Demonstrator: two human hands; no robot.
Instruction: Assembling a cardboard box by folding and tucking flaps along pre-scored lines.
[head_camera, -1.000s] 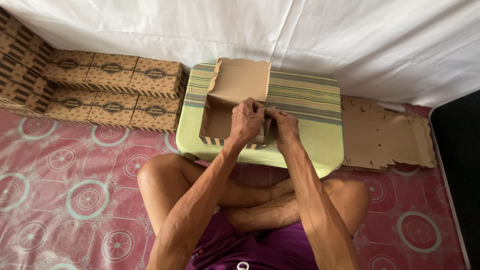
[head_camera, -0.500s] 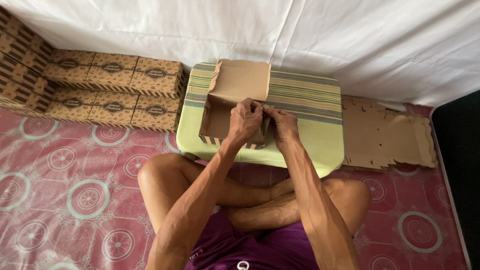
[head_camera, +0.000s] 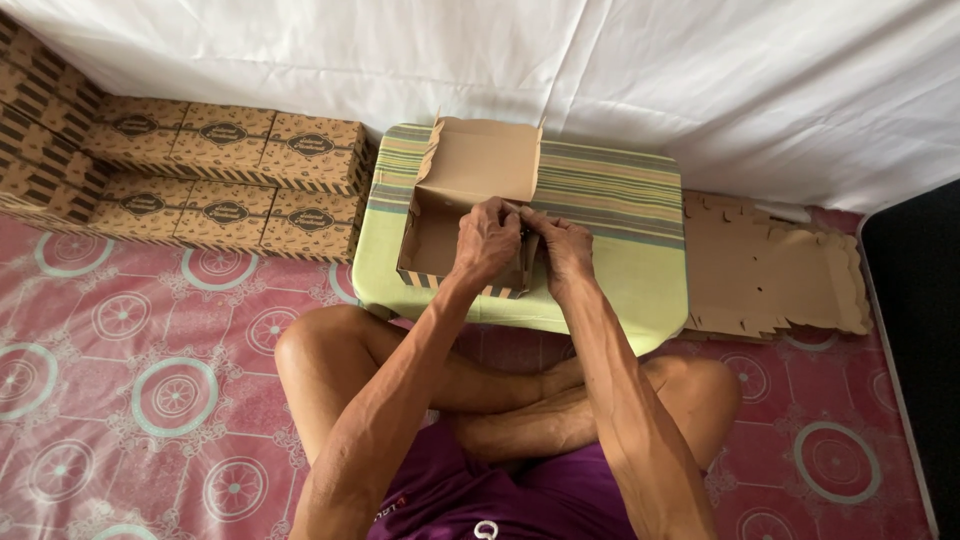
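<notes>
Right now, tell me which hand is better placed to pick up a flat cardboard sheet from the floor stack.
Right. The right hand is on the box side nearer the flat sheets, which lie on the floor to the person's right; the left hand would have to cross over.

Seated cross-legged, a person stretches both bare forearms forward, converging at the hands. The left hand (head_camera: 486, 240) arches knuckles-up, fingers curled down and pinching; the right hand (head_camera: 563, 247) meets it fingertip to fingertip, thumb and fingers closed, wrists nearly level and elbows bent above the knees.
</notes>
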